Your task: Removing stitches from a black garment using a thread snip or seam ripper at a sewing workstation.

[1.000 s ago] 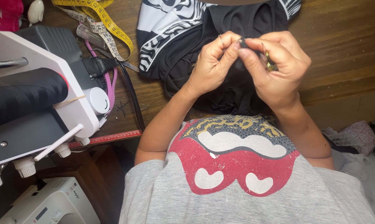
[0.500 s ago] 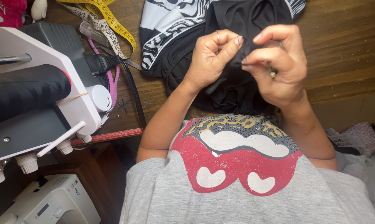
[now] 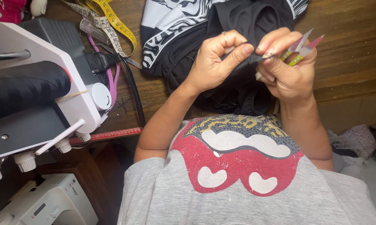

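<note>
Wooden table (image 3: 346,54) holds sewing machine (image 3: 42,96) (tape measure (image 3: 113,23) beside); both hands (image 3: 215,62) pinch black fabric (image 3: 238,25).

The left hand (image 3: 215,62) is curled in a fist and pinches a bit of black cloth (image 3: 238,25) between thumb and finger. The right hand (image 3: 286,68) pinches the same bit just beside it and also holds small yellow thread snips (image 3: 298,48), blades pointing up. The cloth lies on the wooden worktop (image 3: 350,46) with a black-and-white striped piece (image 3: 163,21). A white sewing machine (image 3: 50,96) stands off to one side, near a yellow tape measure (image 3: 113,21).
</note>
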